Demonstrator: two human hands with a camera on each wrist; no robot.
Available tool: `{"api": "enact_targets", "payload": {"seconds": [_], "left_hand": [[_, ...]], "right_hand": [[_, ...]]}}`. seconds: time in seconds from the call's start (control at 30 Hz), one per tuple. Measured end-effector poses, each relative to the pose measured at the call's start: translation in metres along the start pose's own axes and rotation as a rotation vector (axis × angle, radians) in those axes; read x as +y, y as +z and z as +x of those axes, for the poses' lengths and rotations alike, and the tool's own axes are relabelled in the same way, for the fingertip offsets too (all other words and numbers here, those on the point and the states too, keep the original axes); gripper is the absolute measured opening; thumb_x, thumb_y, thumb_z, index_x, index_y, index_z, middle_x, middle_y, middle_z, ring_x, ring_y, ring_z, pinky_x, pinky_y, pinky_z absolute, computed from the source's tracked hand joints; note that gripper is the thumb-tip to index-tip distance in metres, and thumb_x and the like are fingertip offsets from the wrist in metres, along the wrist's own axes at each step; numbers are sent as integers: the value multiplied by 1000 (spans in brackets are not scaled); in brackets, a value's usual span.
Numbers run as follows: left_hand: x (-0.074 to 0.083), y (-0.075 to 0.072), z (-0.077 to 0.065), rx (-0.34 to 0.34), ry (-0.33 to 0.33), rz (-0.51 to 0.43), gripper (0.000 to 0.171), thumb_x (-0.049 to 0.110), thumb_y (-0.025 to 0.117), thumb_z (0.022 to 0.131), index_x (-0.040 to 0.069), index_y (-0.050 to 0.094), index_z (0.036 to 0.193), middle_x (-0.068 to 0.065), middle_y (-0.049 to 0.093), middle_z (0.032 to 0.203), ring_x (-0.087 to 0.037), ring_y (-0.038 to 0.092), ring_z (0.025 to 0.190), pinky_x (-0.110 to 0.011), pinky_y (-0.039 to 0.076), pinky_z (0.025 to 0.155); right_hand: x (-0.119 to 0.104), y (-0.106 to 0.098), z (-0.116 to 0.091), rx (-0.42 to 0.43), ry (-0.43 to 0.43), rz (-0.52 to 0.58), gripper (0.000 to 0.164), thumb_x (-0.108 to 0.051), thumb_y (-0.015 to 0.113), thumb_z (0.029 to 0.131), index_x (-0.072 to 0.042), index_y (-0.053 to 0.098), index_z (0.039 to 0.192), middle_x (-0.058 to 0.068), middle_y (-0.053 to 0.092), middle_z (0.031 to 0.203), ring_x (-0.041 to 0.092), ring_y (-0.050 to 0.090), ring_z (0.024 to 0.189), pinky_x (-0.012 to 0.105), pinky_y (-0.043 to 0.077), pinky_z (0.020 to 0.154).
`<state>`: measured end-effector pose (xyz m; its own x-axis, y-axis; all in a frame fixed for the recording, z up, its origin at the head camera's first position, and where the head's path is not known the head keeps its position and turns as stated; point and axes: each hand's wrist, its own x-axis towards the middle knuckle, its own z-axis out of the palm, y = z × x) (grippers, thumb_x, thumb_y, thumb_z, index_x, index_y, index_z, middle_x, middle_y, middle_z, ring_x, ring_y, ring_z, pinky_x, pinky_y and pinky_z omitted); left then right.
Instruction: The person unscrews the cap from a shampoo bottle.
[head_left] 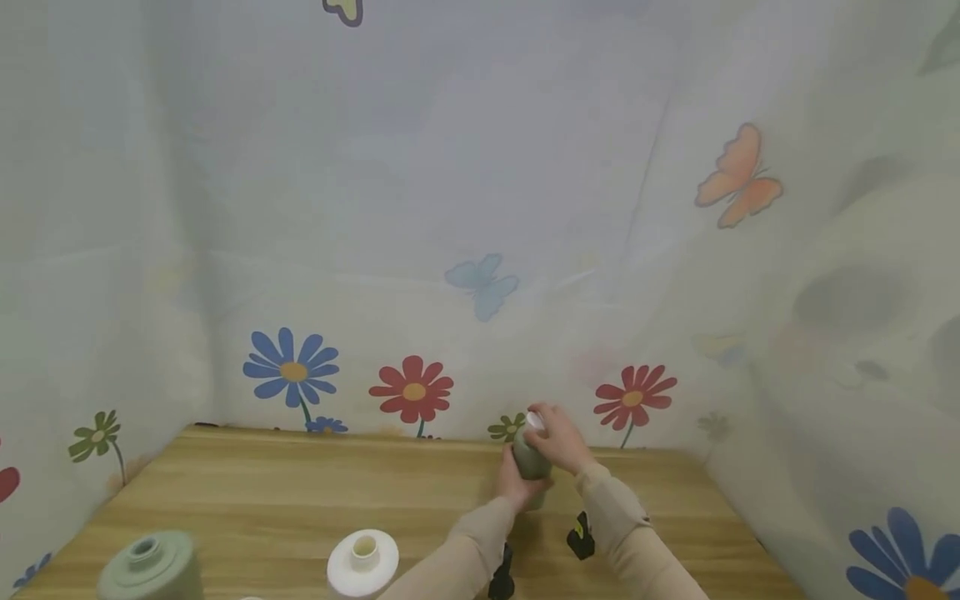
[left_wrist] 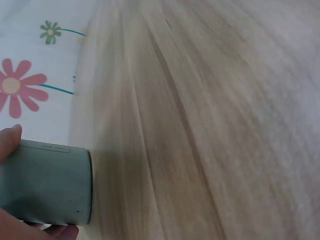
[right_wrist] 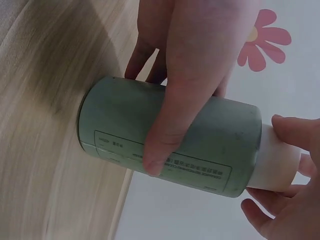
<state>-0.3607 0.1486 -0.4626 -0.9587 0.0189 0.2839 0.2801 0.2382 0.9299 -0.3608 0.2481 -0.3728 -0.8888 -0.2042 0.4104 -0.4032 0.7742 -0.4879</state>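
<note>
A green cylindrical bottle (head_left: 531, 460) with a printed label stands near the back edge of the wooden table, its base at the tabletop in the right wrist view. My left hand (head_left: 513, 483) grips its body, the thumb lying along the label. At the top, the fingers of my right hand (head_left: 561, 440) are curled around the white cap (right_wrist: 272, 161). The left wrist view catches the lower part of the bottle (left_wrist: 47, 184) between the left thumb and fingers. My palm hides part of the bottle's far side.
On the table (head_left: 300, 492), a wide green container (head_left: 150, 568) with a narrow neck stands at the front left. A round white container (head_left: 363, 563) with a raised neck stands to its right. A flower-printed curtain (head_left: 420, 208) hangs behind the table and at both sides.
</note>
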Motion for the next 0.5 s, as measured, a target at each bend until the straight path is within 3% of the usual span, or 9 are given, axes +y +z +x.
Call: {"api": "enact_targets", "payload": {"seconds": [0.1,0.23,0.5], "left_hand": [[-6,-3,-5,42,-6,86,74,13,85,64,-3,46,125,-25,62,116,-39,61,104,-50,49,91],[-4,-4,-11,35,-43,177,74,20,88,62,3,51,124,-19,66,114,-34,64,99,-46,51,85],[11,-4,-19,29,-80,221,76,27,91,60,6,54,124,-13,67,112,-29,64,98,-45,51,87]], "right_hand": [[0,6,-6,4,-4,17,38,-10,66,88,1,57,123,24,59,113,34,58,100,50,49,85],[-2,2,-12,15,0,4,38,-11,70,86,1,60,120,21,64,115,33,61,102,48,50,86],[-13,-20,-21,-38,-6,-25,37,-13,70,86,-1,60,120,19,66,115,32,63,101,47,52,85]]}}
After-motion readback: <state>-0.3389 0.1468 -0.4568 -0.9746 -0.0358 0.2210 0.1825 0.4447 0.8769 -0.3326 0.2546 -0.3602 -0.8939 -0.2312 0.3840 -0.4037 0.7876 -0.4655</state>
